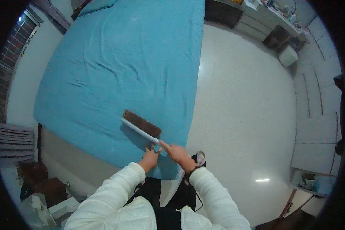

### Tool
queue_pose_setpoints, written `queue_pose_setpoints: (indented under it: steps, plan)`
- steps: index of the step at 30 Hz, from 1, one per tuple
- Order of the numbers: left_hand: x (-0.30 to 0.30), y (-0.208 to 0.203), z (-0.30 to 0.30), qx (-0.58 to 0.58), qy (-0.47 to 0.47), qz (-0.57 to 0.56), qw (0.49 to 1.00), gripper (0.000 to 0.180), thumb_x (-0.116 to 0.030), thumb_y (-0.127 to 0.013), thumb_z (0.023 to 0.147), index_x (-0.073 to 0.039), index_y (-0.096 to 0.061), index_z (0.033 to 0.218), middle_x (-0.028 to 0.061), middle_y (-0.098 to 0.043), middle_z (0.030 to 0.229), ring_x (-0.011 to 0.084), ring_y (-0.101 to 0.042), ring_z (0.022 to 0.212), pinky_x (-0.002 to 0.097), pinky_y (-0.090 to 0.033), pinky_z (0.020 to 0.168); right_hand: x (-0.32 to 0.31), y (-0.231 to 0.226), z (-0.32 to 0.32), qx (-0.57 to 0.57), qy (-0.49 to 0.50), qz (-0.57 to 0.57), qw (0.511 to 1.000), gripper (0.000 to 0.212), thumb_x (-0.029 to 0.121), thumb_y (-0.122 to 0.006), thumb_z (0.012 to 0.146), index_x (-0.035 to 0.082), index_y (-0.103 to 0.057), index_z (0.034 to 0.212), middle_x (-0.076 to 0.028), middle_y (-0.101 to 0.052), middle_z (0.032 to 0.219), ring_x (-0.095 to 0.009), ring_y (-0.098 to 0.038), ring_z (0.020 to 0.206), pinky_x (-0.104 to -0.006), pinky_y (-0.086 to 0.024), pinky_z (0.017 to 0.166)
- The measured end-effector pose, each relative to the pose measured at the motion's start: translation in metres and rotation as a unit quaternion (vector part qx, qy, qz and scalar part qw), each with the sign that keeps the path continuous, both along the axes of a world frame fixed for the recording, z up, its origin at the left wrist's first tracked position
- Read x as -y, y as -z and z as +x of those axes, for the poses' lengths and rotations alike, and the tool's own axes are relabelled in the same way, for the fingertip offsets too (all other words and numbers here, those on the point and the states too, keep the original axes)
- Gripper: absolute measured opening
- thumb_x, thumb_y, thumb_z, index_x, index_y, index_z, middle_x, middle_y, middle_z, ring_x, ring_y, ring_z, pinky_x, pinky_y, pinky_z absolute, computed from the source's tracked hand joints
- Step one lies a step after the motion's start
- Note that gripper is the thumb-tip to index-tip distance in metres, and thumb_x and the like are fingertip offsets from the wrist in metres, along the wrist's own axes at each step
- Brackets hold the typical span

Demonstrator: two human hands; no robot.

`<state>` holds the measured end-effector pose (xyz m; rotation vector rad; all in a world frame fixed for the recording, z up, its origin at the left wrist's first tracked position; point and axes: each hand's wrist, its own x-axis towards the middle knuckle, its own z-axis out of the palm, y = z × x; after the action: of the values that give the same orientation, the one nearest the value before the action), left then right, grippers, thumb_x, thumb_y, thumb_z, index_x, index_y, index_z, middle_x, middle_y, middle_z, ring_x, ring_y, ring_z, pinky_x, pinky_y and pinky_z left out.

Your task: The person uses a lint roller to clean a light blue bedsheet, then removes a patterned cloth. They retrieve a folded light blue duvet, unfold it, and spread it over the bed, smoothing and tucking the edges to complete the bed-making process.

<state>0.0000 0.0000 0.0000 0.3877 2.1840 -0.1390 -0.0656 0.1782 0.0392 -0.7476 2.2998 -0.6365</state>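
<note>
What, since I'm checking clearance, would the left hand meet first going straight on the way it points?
Probably the white-backed brush, just ahead of the left hand over the blue sheet; depth is unclear, so they may touch, or the hand may pass beneath.

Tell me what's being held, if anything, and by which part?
The right hand holds a long, brown-bristled brush by its white handle. The left hand shows no hold.

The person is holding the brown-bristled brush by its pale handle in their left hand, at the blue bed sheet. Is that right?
Not quite: it is the right hand that holds the brown-bristled brush by its pale handle, at the blue bed sheet. The left hand is just beside it. The head view shows this.
</note>
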Motion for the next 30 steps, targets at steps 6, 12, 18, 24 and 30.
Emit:
queue_pose_setpoints:
  steps: [6, 12, 18, 24, 30]
  plan:
    - [0.035, -0.067, -0.027, 0.043, -0.149, -0.057, 0.986, 0.109, -0.03, -0.08, 0.072, -0.026, -0.005, 0.151, 0.0287, 0.003, 0.151, 0.0573, -0.017, 0.133, 0.0537, -0.041, 0.1, 0.01, -0.001, -0.13, -0.029, -0.041, 0.043, 0.998, 0.049, 0.025, -0.041, 0.097, 0.039, -0.03, 0.142, -0.016, -0.062, 0.087, -0.033, -0.064, 0.077, -0.043, -0.051, 0.065]
    - [0.011, -0.096, -0.004, 0.077, -0.2, -0.108, 0.971, 0.105, -0.026, -0.078, 0.073, -0.032, -0.007, 0.15, 0.025, 0.0, 0.153, 0.056, -0.027, 0.129, 0.0471, -0.05, 0.09, -0.199, -0.02, -0.15, -0.058, 0.356, 0.109, 0.927, 0.046, 0.03, -0.047, 0.095, 0.018, -0.041, 0.138, -0.025, -0.064, 0.098, -0.04, -0.062, 0.089, -0.0466, -0.048, 0.077]
    - [0.048, -0.116, -0.015, 0.058, -0.237, -0.106, 0.964, 0.094, -0.037, -0.076, 0.074, -0.021, -0.021, 0.149, 0.0267, -0.015, 0.151, 0.046, -0.044, 0.122, 0.0466, -0.048, 0.092, -0.251, -0.088, -0.118, -0.097, 0.369, 0.114, 0.917, 0.049, 0.023, -0.05, 0.094, 0.014, -0.038, 0.141, -0.025, -0.064, 0.09, -0.04, -0.063, 0.079, -0.0486, -0.048, 0.066]
    - [0.063, -0.124, -0.007, -0.045, -0.373, 0.057, 0.925, 0.067, -0.031, -0.07, 0.08, 0.003, -0.044, 0.131, 0.0209, -0.036, 0.14, 0.038, -0.043, 0.121, 0.0445, -0.04, 0.1, -0.14, -0.159, -0.07, -0.013, 0.201, 0.025, 0.979, 0.048, 0.021, -0.057, 0.09, 0.006, -0.044, 0.133, -0.02, -0.066, 0.094, -0.037, -0.064, 0.082, -0.0457, -0.05, 0.071]
    - [0.06, -0.13, -0.043, -0.219, -0.378, 0.069, 0.897, 0.076, -0.034, -0.072, 0.078, -0.003, -0.036, 0.137, 0.0164, -0.039, 0.136, 0.0363, -0.037, 0.126, 0.0463, -0.042, 0.099, 0.01, -0.178, -0.095, 0.001, 0.007, 0.021, 1.0, 0.041, 0.015, -0.055, 0.087, 0.008, -0.045, 0.126, -0.021, -0.061, 0.108, -0.041, -0.058, 0.099, -0.0474, -0.047, 0.083]
